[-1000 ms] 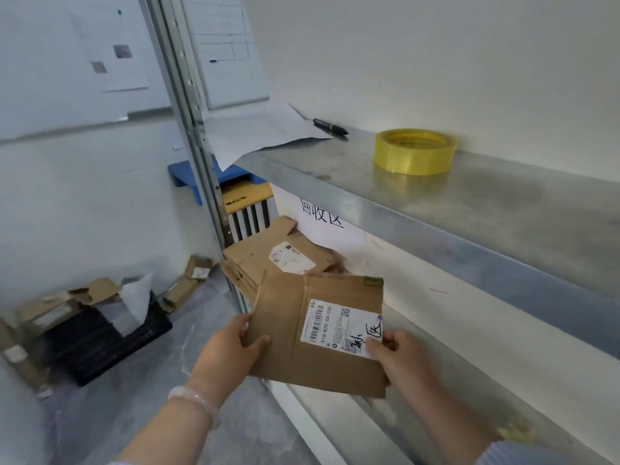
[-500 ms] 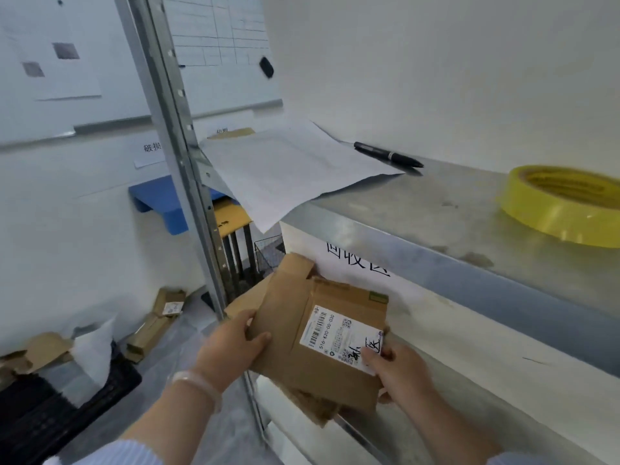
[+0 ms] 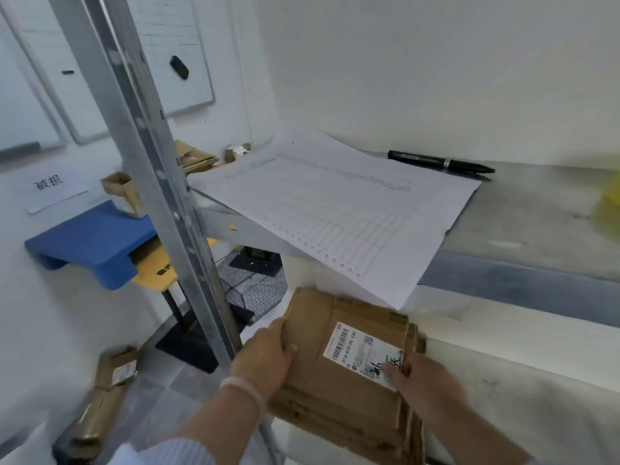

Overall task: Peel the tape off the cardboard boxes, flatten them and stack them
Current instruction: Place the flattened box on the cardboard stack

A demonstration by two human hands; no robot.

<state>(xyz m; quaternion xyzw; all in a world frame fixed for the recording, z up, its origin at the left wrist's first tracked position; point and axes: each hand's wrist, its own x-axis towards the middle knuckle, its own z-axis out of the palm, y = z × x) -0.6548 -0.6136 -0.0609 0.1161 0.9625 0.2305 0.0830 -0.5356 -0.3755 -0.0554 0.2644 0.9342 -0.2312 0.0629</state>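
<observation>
A flattened cardboard box (image 3: 312, 367) with a white shipping label (image 3: 360, 350) lies on top of a stack of flattened boxes (image 3: 335, 427) on the lower shelf. My left hand (image 3: 265, 360) grips the box's left edge, thumb on its top face. My right hand (image 3: 426, 384) holds the right edge, with a thumb and fingertip on the corner of the label. The far end of the box reaches under the upper shelf and the hanging paper.
The metal upper shelf (image 3: 536, 229) carries a printed paper sheet (image 3: 335, 213), a black marker (image 3: 439, 161) and a yellow tape roll (image 3: 609, 203) at the right edge. A steel upright (image 3: 157, 182) stands left of my hands. More cardboard (image 3: 107, 397) lies on the floor.
Both hands have carried the labelled flat box forward and down onto the stack under the upper shelf. The view has moved closer and the tape roll has slid to the right edge.
</observation>
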